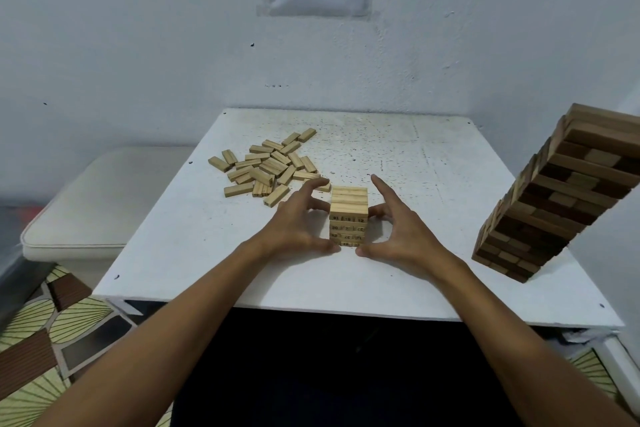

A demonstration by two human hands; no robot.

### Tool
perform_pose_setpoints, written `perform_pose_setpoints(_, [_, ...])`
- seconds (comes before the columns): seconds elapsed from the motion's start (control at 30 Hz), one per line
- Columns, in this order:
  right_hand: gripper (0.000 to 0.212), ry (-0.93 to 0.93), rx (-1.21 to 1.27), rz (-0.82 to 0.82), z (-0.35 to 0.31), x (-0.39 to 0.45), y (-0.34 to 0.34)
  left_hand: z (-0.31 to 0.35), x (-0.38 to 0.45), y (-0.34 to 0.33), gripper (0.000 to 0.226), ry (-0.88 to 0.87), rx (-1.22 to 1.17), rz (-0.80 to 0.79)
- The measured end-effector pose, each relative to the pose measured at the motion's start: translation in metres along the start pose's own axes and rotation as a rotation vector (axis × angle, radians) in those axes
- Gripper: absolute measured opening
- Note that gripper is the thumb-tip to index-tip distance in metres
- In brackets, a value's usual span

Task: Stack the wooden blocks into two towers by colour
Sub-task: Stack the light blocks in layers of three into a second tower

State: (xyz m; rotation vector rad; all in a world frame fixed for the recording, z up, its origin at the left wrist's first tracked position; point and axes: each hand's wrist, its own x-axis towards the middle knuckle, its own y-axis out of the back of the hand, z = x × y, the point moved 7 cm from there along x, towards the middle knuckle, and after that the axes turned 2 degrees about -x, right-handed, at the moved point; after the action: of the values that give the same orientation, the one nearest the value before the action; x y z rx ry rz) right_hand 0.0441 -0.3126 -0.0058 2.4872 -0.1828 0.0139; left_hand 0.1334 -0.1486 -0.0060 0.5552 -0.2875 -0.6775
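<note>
Both of my hands cup the light-wood tower (348,215) without clamping it: the left hand (300,222) and right hand (397,225) stand spread either side, thumbs at its base, fingers curved near its flanks. I cannot tell whether the fingertips actually touch the wood. That tower sits near the front middle of the white table (415,274), a few layers high, with printed numbers on the block ends facing me.

I judge these blocks light, stiff and smooth, so a layer will slide if nudged from one side only. I would square the stack with flat, even pressure on opposite faces, and lift each loose piece by its long sides.

Beyond my left hand lies the heap of loose pale blocks (268,166), the nearest ones just beside the tower. Well apart at the right edge rises the dark-wood tower (554,198), far taller; its apparent lean may be lens distortion.
</note>
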Motion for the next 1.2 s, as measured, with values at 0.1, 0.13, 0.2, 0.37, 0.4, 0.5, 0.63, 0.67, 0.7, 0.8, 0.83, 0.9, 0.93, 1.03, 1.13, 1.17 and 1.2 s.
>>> perform_pose_setpoints(0.1, [0.119, 0.010, 0.016, 0.006, -0.002, 0.002, -0.001, 0.001, 0.003, -0.002, 0.109, 0.002, -0.024, -0.018])
perform_pose_setpoints(0.13, [0.118, 0.014, 0.020, 0.003, -0.003, 0.003, -0.001, 0.001, 0.004, -0.003, 0.109, 0.000, -0.026, -0.024])
perform_pose_setpoints(0.2, [0.118, 0.018, 0.030, -0.002, -0.004, 0.004, -0.001, 0.002, 0.007, -0.004, 0.108, -0.005, -0.028, -0.038])
perform_pose_setpoints(0.37, [0.116, 0.013, 0.049, -0.016, -0.005, 0.005, -0.003, 0.001, 0.010, -0.007, 0.102, -0.001, -0.027, -0.056])
perform_pose_setpoints(0.4, [0.115, 0.015, 0.054, -0.017, -0.005, 0.006, -0.003, 0.001, 0.010, -0.008, 0.102, -0.002, -0.028, -0.056])
perform_pose_setpoints(0.5, [0.113, 0.026, 0.061, -0.016, -0.006, 0.006, -0.004, 0.001, 0.010, -0.009, 0.102, -0.006, -0.035, -0.049])
perform_pose_setpoints(0.63, [0.111, 0.031, 0.063, -0.012, -0.006, 0.008, -0.005, -0.001, 0.010, -0.008, 0.102, -0.011, -0.046, -0.029])
perform_pose_setpoints(0.67, [0.110, 0.032, 0.063, -0.013, -0.006, 0.008, -0.006, -0.001, 0.009, -0.007, 0.102, -0.013, -0.048, -0.024])
perform_pose_setpoints(0.7, [0.109, 0.033, 0.062, -0.015, -0.006, 0.009, -0.006, -0.001, 0.008, -0.007, 0.102, -0.015, -0.051, -0.020])
perform_pose_setpoints(0.8, [0.108, 0.045, 0.044, -0.028, -0.011, 0.012, -0.011, -0.004, 0.004, -0.001, 0.102, -0.014, -0.058, 0.001])
perform_pose_setpoints(0.83, [0.108, 0.054, 0.039, -0.034, -0.013, 0.013, -0.014, -0.004, 0.002, 0.002, 0.102, -0.016, -0.056, 0.011])
perform_pose_setpoints(0.9, [0.106, 0.069, 0.034, -0.046, -0.019, 0.017, -0.021, -0.008, -0.003, 0.010, 0.099, -0.015, -0.053, 0.029])
perform_pose_setpoints(0.93, [0.106, 0.076, 0.035, -0.054, -0.023, 0.018, -0.025, -0.010, -0.007, 0.014, 0.097, -0.009, -0.050, 0.039])
perform_pose_setpoints(1.03, [0.104, 0.112, 0.045, -0.080, -0.038, 0.023, -0.040, -0.020, -0.019, 0.030, 0.099, 0.017, -0.025, 0.077])
perform_pose_setpoints(1.13, [0.103, 0.152, 0.044, -0.128, -0.054, 0.031, -0.060, -0.032, -0.035, 0.050, 0.100, 0.057, -0.007, 0.128])
perform_pose_setpoints(1.17, [0.103, 0.160, 0.045, -0.142, -0.058, 0.033, -0.067, -0.036, -0.041, 0.056, 0.100, 0.072, -0.006, 0.146])
perform_pose_setpoints(1.2, [0.103, 0.169, 0.049, -0.155, -0.063, 0.035, -0.073, -0.039, -0.047, 0.062, 0.099, 0.084, -0.002, 0.161])
